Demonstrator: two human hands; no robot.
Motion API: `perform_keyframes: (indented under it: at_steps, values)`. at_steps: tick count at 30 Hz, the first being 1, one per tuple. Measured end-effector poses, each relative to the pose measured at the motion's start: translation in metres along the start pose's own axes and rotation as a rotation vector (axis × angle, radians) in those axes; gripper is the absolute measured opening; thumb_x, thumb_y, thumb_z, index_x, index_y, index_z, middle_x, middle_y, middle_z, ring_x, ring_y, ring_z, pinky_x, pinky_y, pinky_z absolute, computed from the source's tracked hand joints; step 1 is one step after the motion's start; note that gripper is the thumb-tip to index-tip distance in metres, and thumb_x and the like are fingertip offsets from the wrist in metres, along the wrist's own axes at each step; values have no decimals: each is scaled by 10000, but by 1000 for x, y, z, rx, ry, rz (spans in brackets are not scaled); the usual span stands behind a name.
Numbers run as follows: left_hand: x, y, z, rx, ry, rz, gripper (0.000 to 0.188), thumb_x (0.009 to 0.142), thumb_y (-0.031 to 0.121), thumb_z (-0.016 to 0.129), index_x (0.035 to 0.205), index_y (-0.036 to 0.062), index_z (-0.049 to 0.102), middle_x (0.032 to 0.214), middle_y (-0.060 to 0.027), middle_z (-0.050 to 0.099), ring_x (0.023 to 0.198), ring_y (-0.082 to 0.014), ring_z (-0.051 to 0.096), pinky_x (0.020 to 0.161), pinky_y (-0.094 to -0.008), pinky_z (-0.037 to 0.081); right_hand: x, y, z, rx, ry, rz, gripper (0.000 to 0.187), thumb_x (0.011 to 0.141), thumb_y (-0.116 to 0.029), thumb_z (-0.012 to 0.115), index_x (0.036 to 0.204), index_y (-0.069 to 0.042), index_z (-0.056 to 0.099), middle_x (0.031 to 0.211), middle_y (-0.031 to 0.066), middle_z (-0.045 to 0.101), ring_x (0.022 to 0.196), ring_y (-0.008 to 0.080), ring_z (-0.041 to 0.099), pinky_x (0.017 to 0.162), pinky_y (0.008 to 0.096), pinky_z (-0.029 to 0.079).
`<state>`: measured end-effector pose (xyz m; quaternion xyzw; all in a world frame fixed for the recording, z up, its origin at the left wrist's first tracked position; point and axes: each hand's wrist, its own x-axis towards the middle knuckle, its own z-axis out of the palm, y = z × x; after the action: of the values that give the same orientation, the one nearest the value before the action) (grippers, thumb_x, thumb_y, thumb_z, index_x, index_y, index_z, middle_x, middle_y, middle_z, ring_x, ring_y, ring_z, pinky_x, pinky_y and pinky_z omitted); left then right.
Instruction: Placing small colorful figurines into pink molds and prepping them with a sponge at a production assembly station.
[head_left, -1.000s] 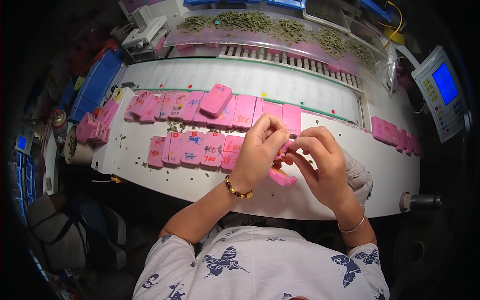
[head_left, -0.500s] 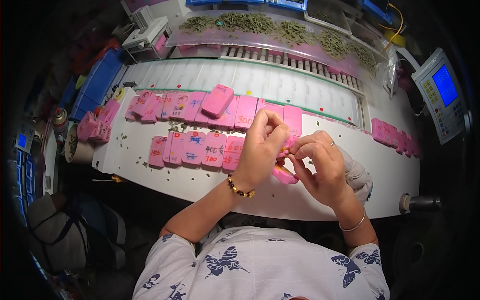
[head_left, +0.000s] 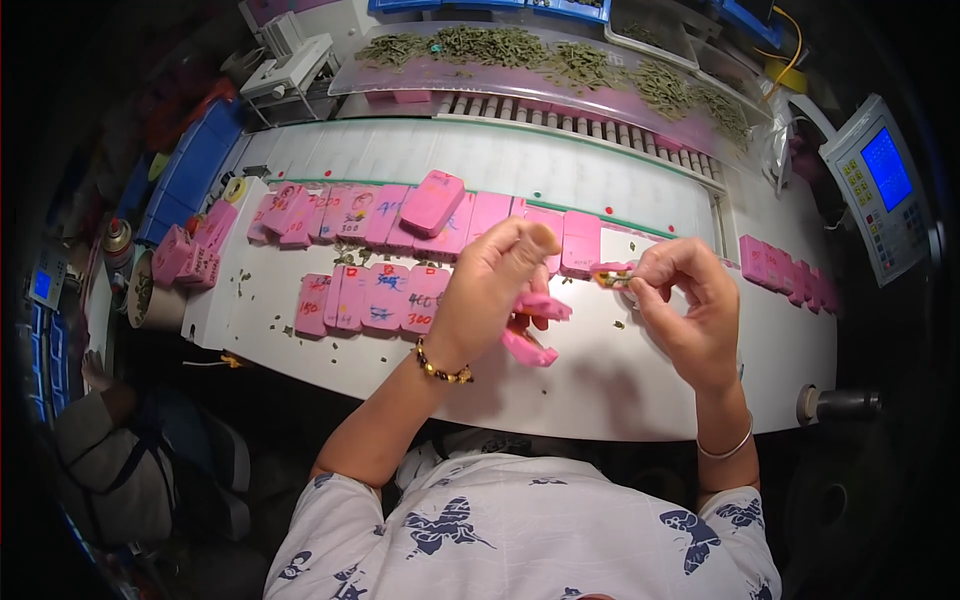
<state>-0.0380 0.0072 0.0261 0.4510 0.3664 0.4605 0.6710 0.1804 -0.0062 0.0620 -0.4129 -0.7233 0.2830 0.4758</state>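
Note:
My left hand [head_left: 480, 290] is closed around a pink rubber mould [head_left: 530, 348], whose two halves gape apart below the fingers. To the right, my right hand [head_left: 690, 310] pinches a small pink mould piece [head_left: 612, 275] between thumb and forefinger. Some green and yellowish material shows on that piece, too small to make out. A gap separates the two hands, both above the white table. Beyond them runs a row of pink mould blocks [head_left: 358, 214] with handwritten marks, one block [head_left: 433, 203] lying on top. A shorter row [head_left: 383, 300] stands nearer, its right end hidden by my left hand.
A white strip with coloured dots [head_left: 420, 150] crosses behind the rows. Farther back, a clear tray [head_left: 350, 75] holds small green pieces [head_left: 490, 45]. A control panel [head_left: 885, 185] with a blue screen and more pink blocks [head_left: 785, 270] stand at the right. Green crumbs dot the table.
My hands have come apart: the left moved left with the gaping mould, the right moved right and up with the small pink piece. The coloured dots on the strip have shifted left.

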Motion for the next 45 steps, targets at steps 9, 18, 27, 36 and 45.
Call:
perform_keyframes:
  at_steps: [9, 18, 27, 36, 45]
  values:
    - [-1, 4, 12, 502, -156, 285, 197, 907, 50, 651, 1092, -5, 615, 907, -43, 626, 732, -47, 617, 611, -185, 493, -4, 6, 8, 219, -163, 346, 165, 815, 7, 682, 901, -32, 546, 839, 5, 617, 718, 48, 561, 621, 194, 439]
    - [-5, -7, 19, 273, 63, 183, 86, 973, 83, 561, 976, -2, 571, 934, -36, 604, 739, -57, 612, 669, -200, 510, -10, 12, 16, 402, -85, 391, 172, 835, 28, 666, 932, -26, 535, 865, 33, 611, 772, 80, 597, 688, 208, 481]
    - [-2, -18, 14, -9, 130, 191, 130, 1021, 157, 492, 1009, 28, 504, 855, -33, 577, 666, -85, 617, 619, -230, 526, -11, 24, 9, 655, 44, 517, 145, 866, 29, 649, 941, -36, 544, 884, 57, 619, 788, 115, 628, 729, 257, 540]
    - [-10, -2, -4, -186, 230, 109, 170, 1022, 198, 480, 989, 34, 505, 757, -52, 587, 595, -125, 620, 571, -262, 525, -7, 32, -12, 674, 245, 542, 73, 910, 2, 600, 966, 10, 554, 904, 91, 624, 830, 171, 678, 749, 254, 580]
    - [-13, -7, 10, 521, -150, -118, 257, 919, 148, 650, 1100, -20, 581, 824, -2, 584, 582, -39, 562, 434, -202, 452, -9, 30, -1, 636, 124, 575, 123, 879, 5, 653, 947, -25, 555, 892, 66, 637, 812, 138, 669, 682, 220, 548]
